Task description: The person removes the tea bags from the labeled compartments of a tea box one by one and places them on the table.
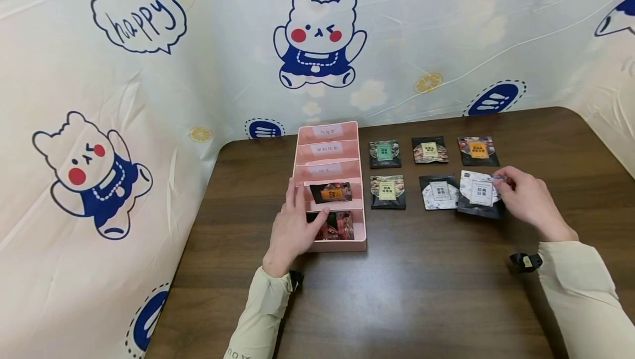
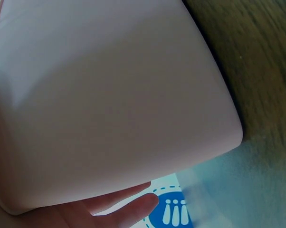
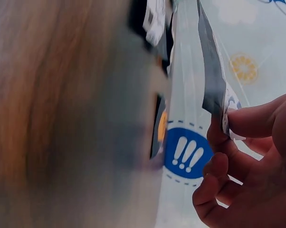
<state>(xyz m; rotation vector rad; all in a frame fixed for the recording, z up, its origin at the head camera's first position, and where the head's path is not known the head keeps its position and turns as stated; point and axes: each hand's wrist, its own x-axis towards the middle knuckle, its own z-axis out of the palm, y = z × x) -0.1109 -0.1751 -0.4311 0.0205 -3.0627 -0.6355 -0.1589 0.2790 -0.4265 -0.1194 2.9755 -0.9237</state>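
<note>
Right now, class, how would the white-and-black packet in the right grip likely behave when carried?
The packet is probably light: the right grip pinches it by one edge. It likely bends a little, looking thin and slightly bowed in the right wrist view. Being flat, it should not roll.

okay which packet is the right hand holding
The rightmost white-and-black packet; the right hand pinches its edge, while the similar packet lies left of it.
</note>
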